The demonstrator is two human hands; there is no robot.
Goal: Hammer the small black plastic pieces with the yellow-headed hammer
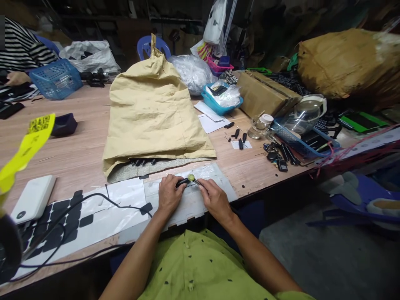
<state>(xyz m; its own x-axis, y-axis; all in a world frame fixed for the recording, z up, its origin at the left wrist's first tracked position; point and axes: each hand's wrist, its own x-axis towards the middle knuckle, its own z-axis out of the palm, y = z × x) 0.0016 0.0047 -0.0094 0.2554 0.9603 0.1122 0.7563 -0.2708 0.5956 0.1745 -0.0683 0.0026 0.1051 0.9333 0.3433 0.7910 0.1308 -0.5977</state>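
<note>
My left hand (169, 195) is closed around a slim black piece (182, 182) that points to the right. A small round yellow-green disc (191, 177) sits at the end of this piece, between my hands. My right hand (216, 201) pinches a thin dark rod-like piece (197, 181) whose tip meets the disc; its exact kind is too small to tell. Under both hands lies a pale, scuffed sheet (215, 177) at the table's front edge. Just beyond them, several black pieces (143, 162) peek out of the mouth of a big tan paper sack (156, 121).
A white power bank (33, 198), a sheet of black stickers (93, 216) and a black cable (90, 196) lie left. Rightward are loose black parts (240, 143), a blue basket (300, 139) and a cardboard box (265, 93). Another person's striped sleeve (25, 43) shows far left.
</note>
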